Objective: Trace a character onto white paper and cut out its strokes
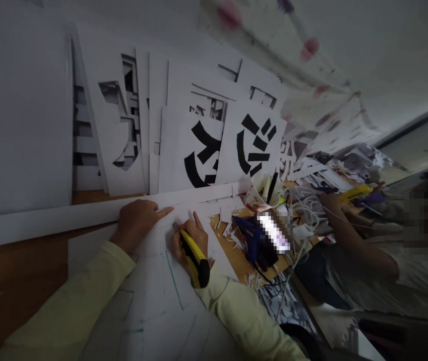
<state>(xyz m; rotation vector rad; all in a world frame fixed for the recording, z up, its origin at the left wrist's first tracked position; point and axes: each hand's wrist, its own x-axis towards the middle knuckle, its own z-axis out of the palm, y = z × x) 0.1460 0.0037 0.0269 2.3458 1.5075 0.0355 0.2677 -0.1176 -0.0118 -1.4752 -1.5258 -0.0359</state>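
My right hand [191,239] is closed round a yellow and black utility knife [197,253], its handle end towards me and its tip low over a large white board [149,271]. Green and thin dark lines are drawn on that board. My left hand [134,224] lies on the board's far part, index finger stretched out to the right and the other fingers partly hidden. It rests against a long white strip [59,218] that runs across the table. The blade and its contact with the board are too small to make out.
White boards with cut-out shapes and black characters [203,150] lean at the back. A paper cup [257,195] with tools, a blue glue gun [250,235], cables and scraps crowd the right. A co-worker's arm [357,245] reaches in at the right.
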